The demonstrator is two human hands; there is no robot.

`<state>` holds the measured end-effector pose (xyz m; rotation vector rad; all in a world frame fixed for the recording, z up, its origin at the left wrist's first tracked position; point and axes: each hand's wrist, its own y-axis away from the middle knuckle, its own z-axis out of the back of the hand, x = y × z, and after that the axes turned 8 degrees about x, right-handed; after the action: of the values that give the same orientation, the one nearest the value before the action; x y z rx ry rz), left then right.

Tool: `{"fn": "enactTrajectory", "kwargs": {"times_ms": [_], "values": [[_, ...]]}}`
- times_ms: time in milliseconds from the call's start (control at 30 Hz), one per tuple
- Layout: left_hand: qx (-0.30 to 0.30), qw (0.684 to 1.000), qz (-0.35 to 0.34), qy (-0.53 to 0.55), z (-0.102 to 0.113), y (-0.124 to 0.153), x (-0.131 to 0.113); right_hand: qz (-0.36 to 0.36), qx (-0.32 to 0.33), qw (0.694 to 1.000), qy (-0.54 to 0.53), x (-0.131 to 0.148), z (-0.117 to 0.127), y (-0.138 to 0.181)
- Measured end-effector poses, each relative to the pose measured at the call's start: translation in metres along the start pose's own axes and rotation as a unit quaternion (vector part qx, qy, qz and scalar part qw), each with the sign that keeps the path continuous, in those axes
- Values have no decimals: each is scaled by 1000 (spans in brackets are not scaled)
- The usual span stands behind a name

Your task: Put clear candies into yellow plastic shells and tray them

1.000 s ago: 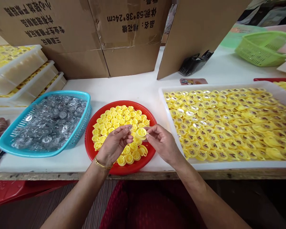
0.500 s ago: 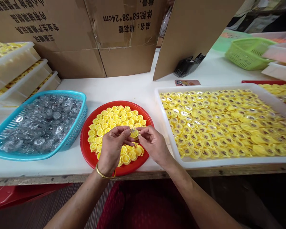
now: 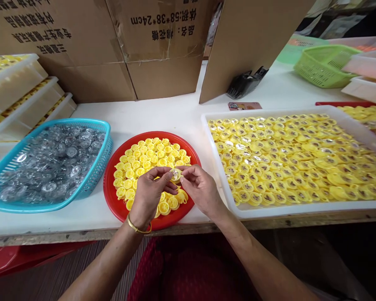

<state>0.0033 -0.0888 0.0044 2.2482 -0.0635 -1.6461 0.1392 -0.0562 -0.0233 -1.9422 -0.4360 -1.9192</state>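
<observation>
Both hands meet over the red plate (image 3: 113, 200), pinching one small yellow round piece with a clear cap (image 3: 176, 174) between their fingertips. My left hand (image 3: 150, 193), with a gold bangle at the wrist, grips it from the left. My right hand (image 3: 200, 188) grips it from the right. The red plate holds several loose yellow round pieces (image 3: 144, 156). Left of the plate, a blue basket (image 3: 105, 152) is filled with clear plastic caps (image 3: 53, 161). On the right, a white tray (image 3: 213, 167) is packed with several capped yellow pieces (image 3: 294, 154).
Cardboard boxes (image 3: 113, 54) stand along the back of the white table (image 3: 169, 115). White trays of yellow pieces (image 3: 25, 96) are stacked at the far left. A black tape dispenser (image 3: 246, 82), a small card (image 3: 244, 105) and a green basket (image 3: 326, 65) lie behind the tray.
The two hands have come closer together on the yellow piece, and the clear cap now sits on it. The view has shifted slightly rightward.
</observation>
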Motion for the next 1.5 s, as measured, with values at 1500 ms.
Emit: {"fn": "enactTrajectory", "kwargs": {"times_ms": [1500], "values": [[52, 997, -13, -49, 12, -15, 10, -185, -50, 965, -181, 13, 3, -28]]}}
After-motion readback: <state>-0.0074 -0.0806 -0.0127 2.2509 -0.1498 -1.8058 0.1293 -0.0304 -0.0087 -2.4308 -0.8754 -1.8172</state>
